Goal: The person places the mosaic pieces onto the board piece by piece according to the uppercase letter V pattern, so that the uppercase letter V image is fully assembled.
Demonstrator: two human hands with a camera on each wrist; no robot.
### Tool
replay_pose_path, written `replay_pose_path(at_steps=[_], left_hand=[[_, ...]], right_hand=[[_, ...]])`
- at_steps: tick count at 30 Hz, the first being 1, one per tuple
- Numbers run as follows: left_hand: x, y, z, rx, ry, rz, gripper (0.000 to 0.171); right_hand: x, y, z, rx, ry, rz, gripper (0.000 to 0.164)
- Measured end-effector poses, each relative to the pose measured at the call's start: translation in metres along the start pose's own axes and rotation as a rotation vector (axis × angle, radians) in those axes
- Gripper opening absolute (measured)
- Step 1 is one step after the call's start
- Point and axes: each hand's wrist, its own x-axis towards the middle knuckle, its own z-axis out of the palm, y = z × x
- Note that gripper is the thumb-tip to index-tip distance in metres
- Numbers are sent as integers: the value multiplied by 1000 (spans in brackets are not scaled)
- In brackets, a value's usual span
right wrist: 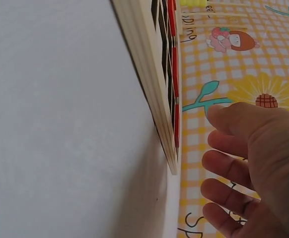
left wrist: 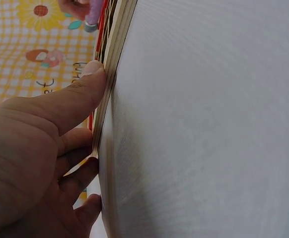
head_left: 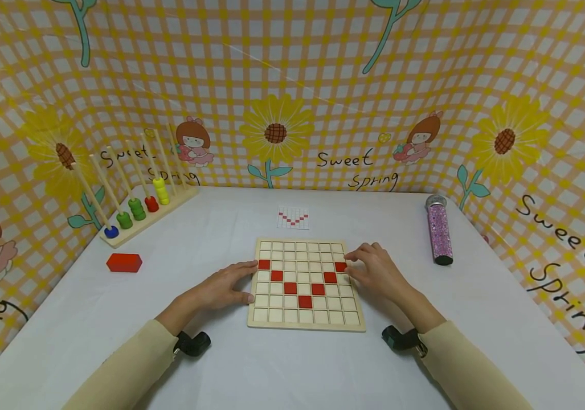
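A square wooden grid board (head_left: 306, 327) lies on the table, with several red square tiles (head_left: 290, 288) set in its cells in a V shape. My left hand (head_left: 220, 287) rests at the board's left edge; in the left wrist view, its thumb (left wrist: 92, 69) touches the board's side and the other fingers reach along it. The right hand (head_left: 379, 273) is beside the right edge, fingertips close to the rightmost red tile (head_left: 340, 266). Seen from the right wrist, its fingers (right wrist: 226, 166) are loosely bent, with nothing between them and the thumb.
Behind the board lies a small card (head_left: 293, 218) printed with a red V on a grid. At left stand a wooden bead rack (head_left: 169, 208) with upright pegs and a red block (head_left: 124, 263). A glittery pink microphone (head_left: 440, 230) lies at right. Patterned cloth (head_left: 292, 68) encloses the table.
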Motion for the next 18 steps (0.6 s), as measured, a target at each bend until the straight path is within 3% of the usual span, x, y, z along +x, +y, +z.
replay_pose_path(at_steps=[18], left_hand=[[0, 3, 0, 41, 9, -13, 71]], right_hand=[[-15, 0, -15, -70, 70, -24, 32]])
